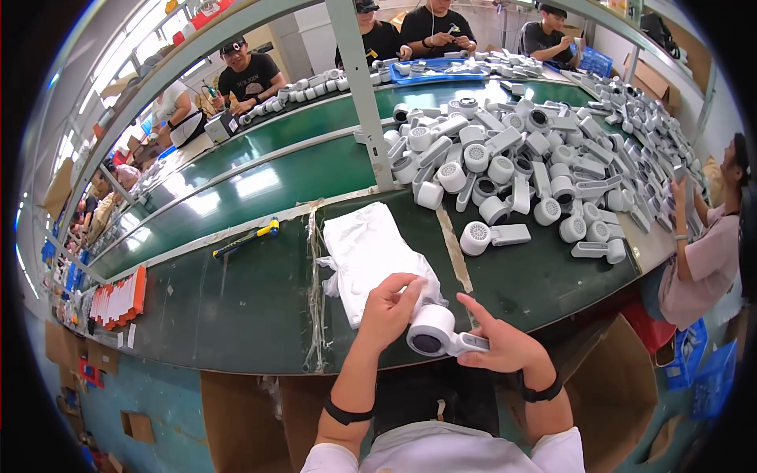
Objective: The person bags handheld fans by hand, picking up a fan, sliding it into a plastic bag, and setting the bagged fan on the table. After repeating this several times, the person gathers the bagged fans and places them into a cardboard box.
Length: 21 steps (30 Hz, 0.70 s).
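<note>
In head view: gripping white fan (432, 324) by its handle in right hand (506, 344), above near edge of table (225, 315), beside white bags (369, 252). Curling left hand (386, 312) at bags' near corner; can't tell whether pinching one. Facing heaped fans (520, 154).

Clock positions read about the view centre. At 12 o'clock, an upright white metal post (363, 94); toward 1, a shallow blue plastic tray (441, 79). At 10, a glossy green conveyor belt (315, 165). At 9, a slender yellow-and-black hand tool (247, 239), lying aslant. At 3, a co-worker in a pale pink top (706, 272). At 4, an open brown cardboard box (611, 378).
</note>
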Tool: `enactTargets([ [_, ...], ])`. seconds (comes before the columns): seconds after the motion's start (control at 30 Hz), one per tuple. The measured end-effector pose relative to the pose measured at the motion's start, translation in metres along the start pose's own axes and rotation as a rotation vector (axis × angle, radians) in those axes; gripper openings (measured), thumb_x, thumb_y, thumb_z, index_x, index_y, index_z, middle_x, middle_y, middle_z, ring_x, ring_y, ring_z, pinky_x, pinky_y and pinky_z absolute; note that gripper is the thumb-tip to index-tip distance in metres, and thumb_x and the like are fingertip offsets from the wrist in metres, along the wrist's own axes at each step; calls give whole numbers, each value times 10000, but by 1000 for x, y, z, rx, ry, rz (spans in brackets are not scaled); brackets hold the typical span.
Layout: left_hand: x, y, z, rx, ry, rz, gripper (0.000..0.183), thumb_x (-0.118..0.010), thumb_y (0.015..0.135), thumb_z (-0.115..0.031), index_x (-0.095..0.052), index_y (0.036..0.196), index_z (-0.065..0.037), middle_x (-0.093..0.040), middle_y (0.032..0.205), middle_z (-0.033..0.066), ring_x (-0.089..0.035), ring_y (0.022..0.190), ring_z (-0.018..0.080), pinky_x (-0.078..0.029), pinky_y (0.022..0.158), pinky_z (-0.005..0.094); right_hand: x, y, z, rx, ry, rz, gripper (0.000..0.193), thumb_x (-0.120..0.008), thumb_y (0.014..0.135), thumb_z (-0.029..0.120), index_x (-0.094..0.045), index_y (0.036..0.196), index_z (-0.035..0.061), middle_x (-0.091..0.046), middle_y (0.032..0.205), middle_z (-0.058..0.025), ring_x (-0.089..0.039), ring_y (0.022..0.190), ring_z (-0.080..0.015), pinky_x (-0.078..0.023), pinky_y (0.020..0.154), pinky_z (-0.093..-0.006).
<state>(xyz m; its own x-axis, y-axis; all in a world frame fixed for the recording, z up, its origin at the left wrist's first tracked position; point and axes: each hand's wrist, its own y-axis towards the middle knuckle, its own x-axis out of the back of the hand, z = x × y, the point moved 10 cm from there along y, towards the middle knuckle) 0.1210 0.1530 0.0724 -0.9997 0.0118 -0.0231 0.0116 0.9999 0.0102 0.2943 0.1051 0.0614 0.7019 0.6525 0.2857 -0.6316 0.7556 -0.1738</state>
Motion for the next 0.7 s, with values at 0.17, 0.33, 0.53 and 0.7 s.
enactTargets([
  [0.17,1,-2,-22,-181,110,135,215,-592,963,-140,-678,1079,19,-647,1041,31,-552,799,64,-449,670,212,-10,21,4,-22,-119,207,925,-695,884,216,-64,1560,188,-691,865,-131,-631,687,-228,-510,704,-345],
  [0.33,11,-5,-16,-114,187,204,201,-590,958,-111,-682,1069,29,-644,1106,79,-584,936,119,-475,782,237,-10,29,4,-73,-40,208,801,-645,917,274,-162,1553,223,-649,815,-141,-607,631,-233,-504,696,-358],
  [0.53,15,-7,-30,-241,234,41,164,-614,935,-77,-686,1036,31,-630,1055,67,-570,800,76,-451,676,211,-5,32,-1,-22,-35,-40,759,-631,913,148,-207,1543,163,-621,816,-41,-560,612,-105,-485,589,-262],
  [0.7,9,-18,-42,-377,359,-108,171,-681,873,-69,-698,1031,-5,-616,1052,69,-537,629,56,-425,558,205,-18,31,-7,-97,262,-145,725,-623,914,134,-232,1525,146,-596,791,-53,-548,596,-100,-466,532,-252],
])
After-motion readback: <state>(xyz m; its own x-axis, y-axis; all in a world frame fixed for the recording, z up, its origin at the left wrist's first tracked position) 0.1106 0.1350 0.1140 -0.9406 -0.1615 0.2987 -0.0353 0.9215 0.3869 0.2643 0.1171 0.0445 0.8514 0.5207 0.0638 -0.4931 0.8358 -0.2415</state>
